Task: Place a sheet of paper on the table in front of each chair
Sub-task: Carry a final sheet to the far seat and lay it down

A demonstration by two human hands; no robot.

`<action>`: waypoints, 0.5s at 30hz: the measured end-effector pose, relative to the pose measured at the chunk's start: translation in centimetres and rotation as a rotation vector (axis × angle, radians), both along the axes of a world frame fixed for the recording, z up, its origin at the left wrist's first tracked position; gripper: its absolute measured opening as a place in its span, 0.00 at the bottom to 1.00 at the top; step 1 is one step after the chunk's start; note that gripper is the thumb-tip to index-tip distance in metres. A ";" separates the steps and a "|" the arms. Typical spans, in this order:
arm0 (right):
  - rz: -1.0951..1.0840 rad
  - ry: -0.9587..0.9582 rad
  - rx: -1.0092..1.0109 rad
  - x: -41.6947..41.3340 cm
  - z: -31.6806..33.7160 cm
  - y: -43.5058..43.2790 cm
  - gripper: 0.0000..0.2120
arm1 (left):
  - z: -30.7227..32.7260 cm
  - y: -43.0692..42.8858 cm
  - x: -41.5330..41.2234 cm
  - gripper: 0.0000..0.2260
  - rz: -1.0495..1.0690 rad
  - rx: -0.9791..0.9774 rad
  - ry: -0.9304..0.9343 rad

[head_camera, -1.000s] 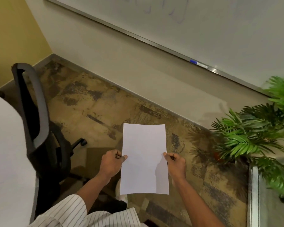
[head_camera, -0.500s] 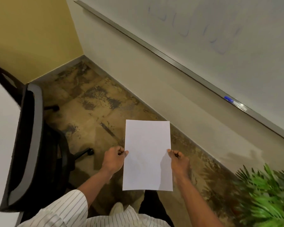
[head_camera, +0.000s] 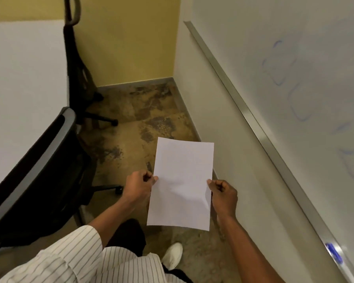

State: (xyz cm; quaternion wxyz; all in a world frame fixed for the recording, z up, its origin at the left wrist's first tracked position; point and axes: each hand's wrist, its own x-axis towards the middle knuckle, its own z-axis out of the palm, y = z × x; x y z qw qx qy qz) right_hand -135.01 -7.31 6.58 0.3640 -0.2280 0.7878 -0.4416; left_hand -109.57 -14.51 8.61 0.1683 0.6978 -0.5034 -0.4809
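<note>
A blank white sheet of paper [head_camera: 181, 180] is held flat over the floor, to the right of the chairs. My left hand [head_camera: 139, 185] pinches its left edge and my right hand [head_camera: 224, 190] pinches its right edge. The white table [head_camera: 25, 82] fills the left side of the view. A black office chair [head_camera: 35, 174] is pushed in at the table's near part, just left of my left arm. A second black chair [head_camera: 76, 68] stands further along the table, near the corner.
A whiteboard [head_camera: 294, 78] with faint blue marks runs along the right wall; a blue marker [head_camera: 333, 255] lies in its tray at lower right. A yellow wall [head_camera: 127, 37] closes the far end. Between chairs and wall is a narrow strip of patterned floor [head_camera: 143, 115].
The view has swung left: the plant has left the frame, the table and a second chair have come in. Both hands still hold the sheet the same way.
</note>
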 end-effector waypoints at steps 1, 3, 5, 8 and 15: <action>0.020 0.003 -0.009 -0.5 0.2 -1.6 0.08 | 0.4 -0.9 -0.3 0.08 0.026 -0.008 0.012; 0.053 0.005 -0.028 -1.1 0.6 -4.7 0.08 | 0.9 -2.8 -0.5 0.08 0.069 -0.023 0.033; 0.089 0.003 -0.051 -1.2 0.7 -7.7 0.08 | 1.2 -4.9 -0.4 0.08 0.108 -0.042 0.042; 0.125 -0.003 -0.071 -0.9 0.7 -12.4 0.08 | 1.5 -8.5 0.3 0.09 0.146 -0.069 0.017; 0.175 0.004 -0.092 0.5 1.2 -24.2 0.06 | 1.6 -18.9 2.2 0.09 0.227 -0.130 0.021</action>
